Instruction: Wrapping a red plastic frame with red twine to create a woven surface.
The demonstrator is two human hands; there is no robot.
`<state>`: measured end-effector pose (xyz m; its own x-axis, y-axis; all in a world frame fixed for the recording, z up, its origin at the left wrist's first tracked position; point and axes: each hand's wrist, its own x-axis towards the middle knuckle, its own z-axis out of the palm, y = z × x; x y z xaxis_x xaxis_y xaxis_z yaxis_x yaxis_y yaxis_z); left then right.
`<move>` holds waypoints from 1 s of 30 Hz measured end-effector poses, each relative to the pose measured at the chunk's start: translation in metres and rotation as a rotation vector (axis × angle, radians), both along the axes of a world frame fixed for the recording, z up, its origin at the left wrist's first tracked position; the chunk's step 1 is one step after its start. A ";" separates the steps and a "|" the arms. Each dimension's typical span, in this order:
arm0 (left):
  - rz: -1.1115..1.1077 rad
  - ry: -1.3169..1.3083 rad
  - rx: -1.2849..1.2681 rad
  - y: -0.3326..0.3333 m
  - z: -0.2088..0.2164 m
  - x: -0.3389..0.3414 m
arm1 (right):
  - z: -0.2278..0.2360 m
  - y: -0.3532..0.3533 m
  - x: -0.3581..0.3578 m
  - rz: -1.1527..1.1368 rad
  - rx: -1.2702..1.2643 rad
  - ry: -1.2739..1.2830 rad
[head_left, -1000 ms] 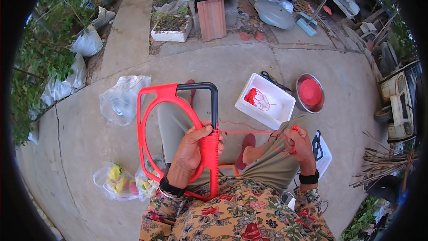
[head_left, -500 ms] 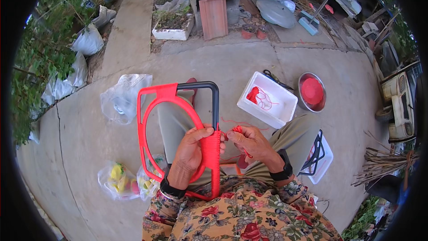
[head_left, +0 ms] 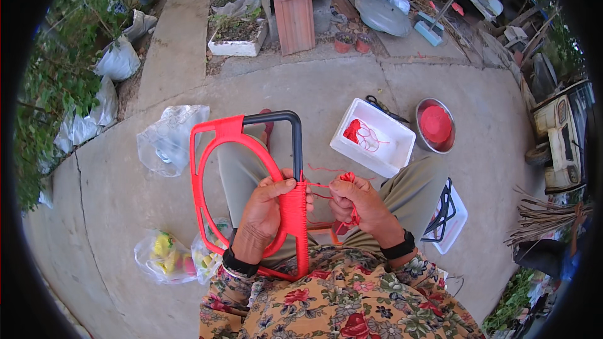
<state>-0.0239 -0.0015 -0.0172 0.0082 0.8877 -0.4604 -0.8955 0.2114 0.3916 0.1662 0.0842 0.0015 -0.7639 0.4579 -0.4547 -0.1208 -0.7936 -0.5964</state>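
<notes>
A rectangular frame (head_left: 218, 129) with an oval inside it stands over my lap, most of it wound in red cord. Bare black tube (head_left: 296, 144) shows along its top right corner. My left hand (head_left: 264, 204) grips the right side of the frame, thumb on the wound part just below the bare tube. To the right, my right hand (head_left: 363, 202) is closed on a small bundle of red cord (head_left: 353, 212). A strand runs taut from that hand to the frame; loose strands trail beside it.
Ahead on the concrete sit a white foam box (head_left: 373, 139) with red cord inside, scissors (head_left: 386, 107) and a metal bowl (head_left: 434, 125) holding something red. By my right knee is a white tray (head_left: 457, 226) with black frames. Plastic bags (head_left: 164, 254) lie left.
My right hand has moved right, away from the frame, and the strand between them has drawn out tight. My left hand keeps its hold on the frame.
</notes>
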 end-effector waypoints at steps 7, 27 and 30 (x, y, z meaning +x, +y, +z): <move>0.001 -0.031 0.167 -0.008 0.005 -0.012 | 0.028 0.006 -0.023 0.034 0.207 -0.044; -0.018 -0.150 0.420 -0.038 0.050 -0.016 | 0.058 -0.002 -0.042 0.199 0.782 0.030; -0.004 -0.148 0.421 -0.041 0.059 -0.012 | 0.061 -0.007 -0.039 0.112 0.901 0.027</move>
